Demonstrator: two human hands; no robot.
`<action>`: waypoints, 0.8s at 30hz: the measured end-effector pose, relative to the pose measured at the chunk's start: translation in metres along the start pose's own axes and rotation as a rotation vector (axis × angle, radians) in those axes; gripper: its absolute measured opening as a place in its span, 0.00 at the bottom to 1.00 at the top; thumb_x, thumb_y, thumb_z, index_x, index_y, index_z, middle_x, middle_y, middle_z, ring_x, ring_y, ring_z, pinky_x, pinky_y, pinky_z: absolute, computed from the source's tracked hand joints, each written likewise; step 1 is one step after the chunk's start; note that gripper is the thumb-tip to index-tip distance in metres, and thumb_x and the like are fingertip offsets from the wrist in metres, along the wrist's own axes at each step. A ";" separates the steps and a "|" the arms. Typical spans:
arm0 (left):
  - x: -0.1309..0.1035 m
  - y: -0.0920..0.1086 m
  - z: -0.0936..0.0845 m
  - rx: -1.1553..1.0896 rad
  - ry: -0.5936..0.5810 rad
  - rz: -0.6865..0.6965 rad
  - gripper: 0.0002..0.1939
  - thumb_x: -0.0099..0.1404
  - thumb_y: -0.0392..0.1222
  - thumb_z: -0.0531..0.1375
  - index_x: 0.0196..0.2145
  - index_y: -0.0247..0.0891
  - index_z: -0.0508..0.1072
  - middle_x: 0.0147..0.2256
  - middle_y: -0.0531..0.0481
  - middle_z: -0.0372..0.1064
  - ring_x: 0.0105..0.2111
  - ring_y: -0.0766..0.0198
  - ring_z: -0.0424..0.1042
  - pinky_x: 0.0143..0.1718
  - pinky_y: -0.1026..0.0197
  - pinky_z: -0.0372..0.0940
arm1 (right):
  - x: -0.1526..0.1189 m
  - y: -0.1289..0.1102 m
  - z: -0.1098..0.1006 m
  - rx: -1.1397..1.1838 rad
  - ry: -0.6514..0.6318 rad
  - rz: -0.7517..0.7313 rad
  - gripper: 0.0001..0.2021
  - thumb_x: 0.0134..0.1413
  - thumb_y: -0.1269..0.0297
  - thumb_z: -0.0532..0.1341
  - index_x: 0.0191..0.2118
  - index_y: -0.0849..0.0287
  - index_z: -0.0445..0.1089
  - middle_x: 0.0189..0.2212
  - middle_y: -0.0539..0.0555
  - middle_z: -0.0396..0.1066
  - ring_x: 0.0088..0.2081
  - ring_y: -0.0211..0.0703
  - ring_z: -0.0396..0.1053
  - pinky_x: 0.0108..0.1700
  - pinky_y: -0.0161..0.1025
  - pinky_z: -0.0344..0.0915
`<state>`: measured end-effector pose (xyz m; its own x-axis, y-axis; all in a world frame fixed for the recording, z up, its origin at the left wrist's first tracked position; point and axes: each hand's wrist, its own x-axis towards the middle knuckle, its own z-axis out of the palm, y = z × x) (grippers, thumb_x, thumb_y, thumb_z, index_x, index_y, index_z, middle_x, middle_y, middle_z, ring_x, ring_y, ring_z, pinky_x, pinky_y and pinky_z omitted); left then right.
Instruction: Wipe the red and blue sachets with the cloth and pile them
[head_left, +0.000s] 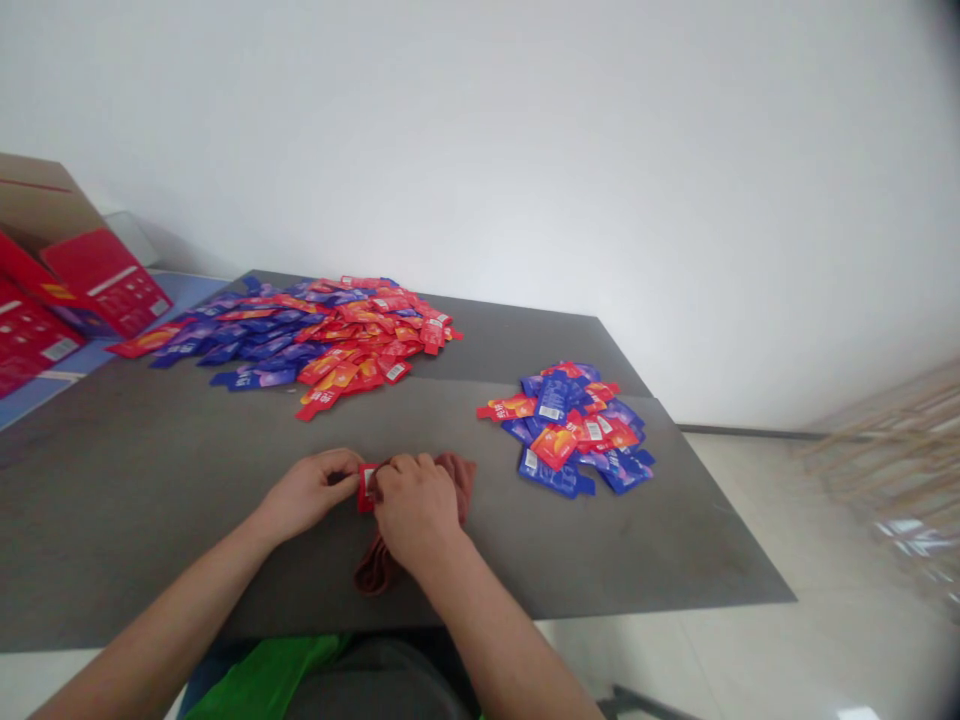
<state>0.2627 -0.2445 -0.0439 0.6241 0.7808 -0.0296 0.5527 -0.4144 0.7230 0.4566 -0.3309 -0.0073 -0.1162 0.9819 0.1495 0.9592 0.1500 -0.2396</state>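
Near the table's front edge, a small red packet (366,487) lies between my hands. My left hand (311,492) pinches the left edge of it between thumb and fingers. Over the packet's right side my right hand (418,505) is closed on a brown cloth (463,480), fingers curled and pressing down. A folded end of that cloth hangs out below the right hand towards me. Most of the packet is hidden under the right hand and the cloth.
A large heap of red and blue packets (360,335) spreads across the table's back left. To the right lies a smaller pile of similar packets (559,420). Open red cartons (112,280) stand at far left. A white wall (525,150) rises behind the grey table (675,545).
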 end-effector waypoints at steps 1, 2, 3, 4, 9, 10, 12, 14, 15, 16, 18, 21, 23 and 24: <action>0.000 0.001 0.000 0.002 0.004 0.004 0.14 0.67 0.48 0.57 0.28 0.40 0.75 0.36 0.50 0.75 0.37 0.58 0.73 0.42 0.61 0.65 | -0.001 0.006 0.002 -0.026 -0.031 0.049 0.08 0.66 0.64 0.57 0.42 0.53 0.75 0.42 0.54 0.74 0.44 0.47 0.67 0.44 0.42 0.62; -0.001 0.002 0.000 0.000 0.009 0.006 0.14 0.67 0.48 0.57 0.28 0.40 0.75 0.36 0.50 0.75 0.37 0.58 0.73 0.42 0.61 0.65 | -0.002 0.016 0.003 -0.060 -0.054 0.126 0.09 0.65 0.65 0.57 0.41 0.54 0.75 0.41 0.54 0.74 0.44 0.48 0.68 0.44 0.42 0.62; -0.001 0.002 0.000 -0.005 0.012 0.006 0.14 0.67 0.48 0.57 0.28 0.40 0.75 0.36 0.49 0.75 0.37 0.58 0.73 0.42 0.61 0.65 | -0.003 0.030 0.002 -0.097 -0.064 0.218 0.09 0.65 0.67 0.57 0.41 0.54 0.76 0.41 0.54 0.74 0.44 0.48 0.68 0.45 0.43 0.61; -0.002 0.002 0.000 -0.011 0.014 0.003 0.14 0.67 0.48 0.57 0.29 0.40 0.75 0.37 0.49 0.75 0.38 0.58 0.73 0.42 0.61 0.65 | -0.006 0.044 -0.001 -0.117 -0.067 0.287 0.10 0.65 0.67 0.56 0.40 0.53 0.76 0.40 0.55 0.74 0.44 0.49 0.68 0.46 0.43 0.61; -0.003 -0.001 0.002 -0.001 0.020 -0.031 0.12 0.67 0.49 0.57 0.31 0.40 0.75 0.37 0.49 0.75 0.38 0.58 0.74 0.41 0.60 0.66 | -0.030 0.077 -0.011 -0.128 -0.015 0.356 0.10 0.66 0.66 0.57 0.41 0.55 0.76 0.41 0.57 0.74 0.46 0.50 0.67 0.47 0.43 0.60; -0.003 -0.001 0.002 0.006 0.019 -0.027 0.13 0.67 0.49 0.57 0.30 0.40 0.75 0.37 0.49 0.75 0.38 0.58 0.74 0.41 0.60 0.66 | -0.036 0.075 -0.010 -0.119 -0.001 0.358 0.09 0.65 0.66 0.57 0.42 0.55 0.76 0.42 0.57 0.74 0.46 0.50 0.67 0.47 0.43 0.59; -0.004 0.000 -0.002 0.018 -0.001 0.001 0.14 0.67 0.49 0.56 0.29 0.40 0.73 0.38 0.49 0.75 0.38 0.59 0.73 0.42 0.61 0.66 | -0.045 0.068 -0.007 -0.097 0.024 0.369 0.08 0.65 0.66 0.58 0.42 0.54 0.75 0.42 0.56 0.73 0.46 0.49 0.66 0.47 0.43 0.59; -0.004 0.001 -0.011 0.020 -0.070 0.037 0.14 0.67 0.49 0.57 0.27 0.40 0.73 0.40 0.48 0.75 0.39 0.59 0.73 0.44 0.62 0.66 | -0.050 0.063 -0.004 -0.078 0.037 0.376 0.07 0.64 0.66 0.59 0.41 0.53 0.75 0.42 0.55 0.73 0.46 0.50 0.66 0.46 0.43 0.59; -0.003 0.001 -0.017 0.017 -0.119 0.046 0.14 0.67 0.49 0.57 0.27 0.39 0.73 0.41 0.48 0.75 0.40 0.59 0.74 0.45 0.62 0.66 | -0.051 0.062 -0.003 -0.070 0.041 0.376 0.06 0.63 0.67 0.59 0.41 0.53 0.74 0.42 0.54 0.73 0.46 0.49 0.66 0.45 0.43 0.59; -0.003 0.001 -0.025 0.014 -0.171 0.042 0.14 0.66 0.49 0.58 0.27 0.39 0.74 0.43 0.48 0.75 0.41 0.59 0.74 0.46 0.62 0.66 | -0.051 0.062 -0.003 -0.064 0.042 0.377 0.06 0.63 0.67 0.59 0.40 0.53 0.74 0.42 0.54 0.73 0.46 0.49 0.66 0.45 0.43 0.59; -0.001 0.000 -0.039 0.021 -0.248 -0.003 0.14 0.65 0.50 0.58 0.27 0.40 0.76 0.42 0.48 0.76 0.41 0.58 0.74 0.46 0.62 0.66 | -0.050 0.063 -0.004 -0.059 0.040 0.380 0.07 0.64 0.67 0.59 0.40 0.53 0.74 0.41 0.55 0.73 0.46 0.49 0.66 0.45 0.43 0.59; 0.000 0.002 -0.053 0.101 -0.281 -0.054 0.15 0.64 0.52 0.58 0.29 0.40 0.77 0.35 0.49 0.75 0.37 0.58 0.73 0.42 0.62 0.67 | -0.048 0.064 -0.005 -0.059 0.039 0.389 0.07 0.64 0.66 0.58 0.41 0.53 0.74 0.42 0.55 0.73 0.46 0.50 0.66 0.45 0.43 0.59; -0.002 0.008 -0.057 0.179 -0.300 -0.008 0.15 0.64 0.52 0.58 0.29 0.40 0.78 0.33 0.48 0.73 0.36 0.58 0.73 0.41 0.63 0.66 | -0.048 0.064 -0.005 -0.058 0.037 0.392 0.07 0.64 0.66 0.59 0.41 0.54 0.74 0.42 0.55 0.73 0.46 0.50 0.66 0.45 0.43 0.59; -0.003 0.013 -0.058 0.216 -0.326 0.028 0.14 0.63 0.51 0.59 0.31 0.40 0.78 0.35 0.47 0.73 0.36 0.58 0.73 0.41 0.63 0.66 | -0.048 0.064 -0.005 -0.058 0.035 0.394 0.06 0.64 0.66 0.59 0.41 0.53 0.74 0.42 0.55 0.73 0.46 0.51 0.66 0.45 0.43 0.59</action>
<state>0.2363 -0.2251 0.0054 0.7640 0.5929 -0.2545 0.6149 -0.5495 0.5656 0.5245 -0.3687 -0.0248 0.2718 0.9581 0.0900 0.9416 -0.2454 -0.2306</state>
